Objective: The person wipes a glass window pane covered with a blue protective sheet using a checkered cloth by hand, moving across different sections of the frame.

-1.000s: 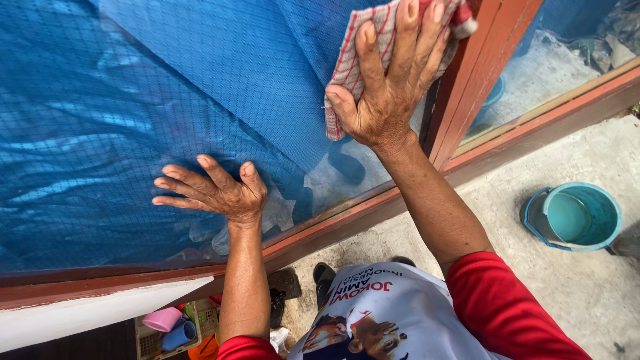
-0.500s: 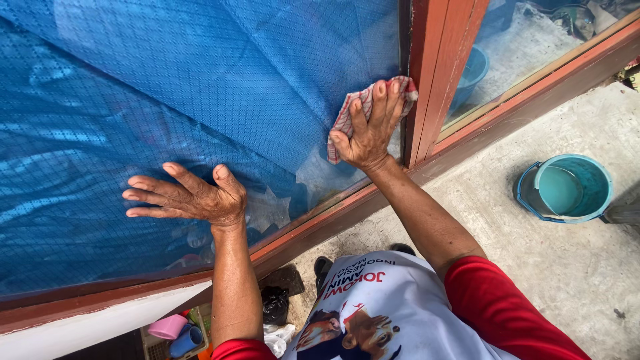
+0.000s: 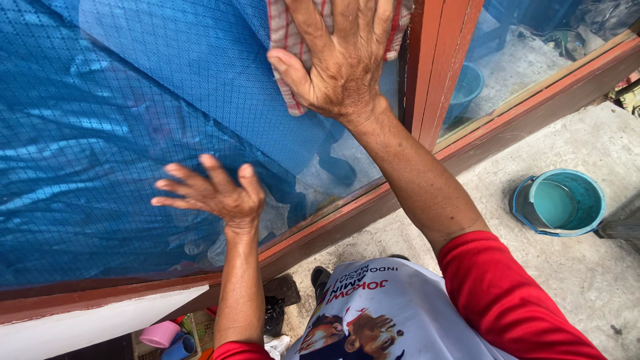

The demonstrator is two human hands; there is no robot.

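Cloth [image 3: 288, 40], red-and-white checked, is pressed flat against a large window pane [image 3: 133, 100] under the right hand [image 3: 337, 63], high on the glass just beside a reddish-brown wooden post [image 3: 433, 60]. The right fingers lie spread over the cloth, palm bearing on it, thumb out to the side. The left hand [image 3: 217, 193] rests lower on the same pane, fingers fanned wide and flat on the glass, holding nothing.

To wipe well here, I would judge that an even, flat palm matters most, with the cloth kept bunched under the fingers so no bare skin smears the glass, and strokes carried right up to the post's edge.

Behind the pane hangs a blue tarp [image 3: 200, 53] and a fine dark mesh. A wooden sill [image 3: 347, 220] in the same red-brown runs along the bottom. Below is a rough grey concrete floor [image 3: 573, 280], and on it, well apart to the right, a teal bucket [image 3: 560, 203] holding water. Near the person's feet sit small pink and blue cups [image 3: 170, 337] in a basket.
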